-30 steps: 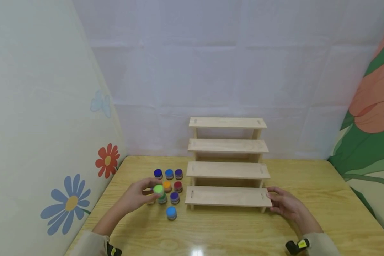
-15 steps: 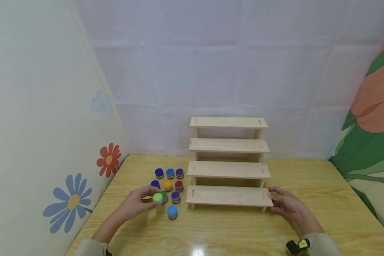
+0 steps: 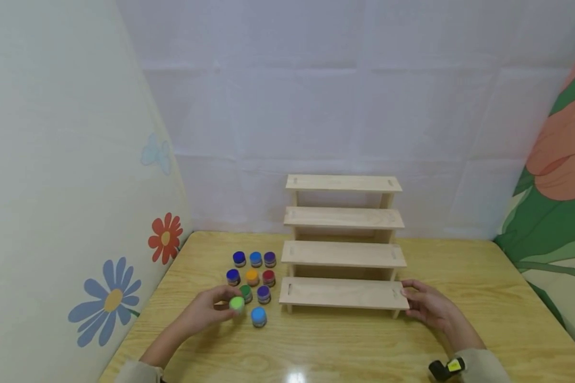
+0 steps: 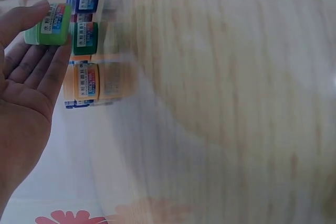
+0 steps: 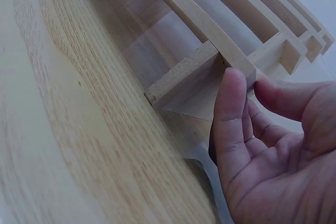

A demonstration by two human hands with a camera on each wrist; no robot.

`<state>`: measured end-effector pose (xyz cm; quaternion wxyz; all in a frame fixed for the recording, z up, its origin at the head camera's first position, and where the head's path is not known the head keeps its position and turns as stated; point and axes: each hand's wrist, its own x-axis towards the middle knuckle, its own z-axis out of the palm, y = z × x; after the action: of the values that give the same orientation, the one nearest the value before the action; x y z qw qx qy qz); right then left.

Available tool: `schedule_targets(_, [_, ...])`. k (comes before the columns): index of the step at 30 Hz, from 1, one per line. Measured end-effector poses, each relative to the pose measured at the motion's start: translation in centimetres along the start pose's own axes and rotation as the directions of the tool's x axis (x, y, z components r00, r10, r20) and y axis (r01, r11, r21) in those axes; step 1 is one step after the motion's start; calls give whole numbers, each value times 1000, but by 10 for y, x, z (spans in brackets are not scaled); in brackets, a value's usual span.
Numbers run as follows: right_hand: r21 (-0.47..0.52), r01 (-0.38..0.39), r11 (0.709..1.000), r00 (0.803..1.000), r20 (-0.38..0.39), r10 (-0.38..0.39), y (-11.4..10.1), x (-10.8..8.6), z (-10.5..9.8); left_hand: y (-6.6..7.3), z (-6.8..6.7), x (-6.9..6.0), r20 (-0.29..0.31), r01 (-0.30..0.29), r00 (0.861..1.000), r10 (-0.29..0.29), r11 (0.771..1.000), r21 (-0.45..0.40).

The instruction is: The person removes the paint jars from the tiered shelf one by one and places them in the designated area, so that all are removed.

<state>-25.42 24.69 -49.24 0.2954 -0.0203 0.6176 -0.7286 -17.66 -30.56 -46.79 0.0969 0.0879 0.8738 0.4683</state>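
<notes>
In the head view my left hand [image 3: 206,312] pinches a light green paint jar [image 3: 237,304] between thumb and fingers, just in front of a dark green jar [image 3: 246,293]. The left wrist view shows the held light green jar [image 4: 55,24] tipped on its side in that picture, its label visible. A light blue jar [image 3: 259,316] stands nearest on the right. My right hand [image 3: 427,304] grips the right end of the lowest board of a wooden stepped shelf [image 3: 342,293]. In the right wrist view, thumb and fingertips hold that board's corner [image 5: 239,66].
Behind the left hand stand several more paint jars, among them an orange jar [image 3: 252,277], a red jar [image 3: 269,277] and a purple jar [image 3: 264,294]. A pale orange jar [image 4: 86,81] shows in the left wrist view. White cloth [image 3: 335,106] hangs behind the wooden table [image 3: 345,340].
My left hand has drawn the light green jar toward me, away from the dark green jar and the back rows. The right hand keeps its grip on the board's end.
</notes>
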Motion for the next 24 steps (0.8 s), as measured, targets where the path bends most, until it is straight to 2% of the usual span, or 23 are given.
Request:
schedule_targets(4, [10,5,1000,1000,10,-5,0,-1,-1,-2,2,1,30,19,999,-19,1000,-1])
schedule_targets(11, [13,6,1000,1000,8,-6,-2,-2,-2,-6,6,1,61,-14,998,14,1000,3])
schedule_targets(19, [2,8,1000,1000,7,-8,-3,-3,-2,-10,10,4,94,50,994,-50,999,2])
schedule_targets(24, [15,8,1000,1000,16,-8,-3,-4,-1,-10,12,3,94,52,994,-52,999,6])
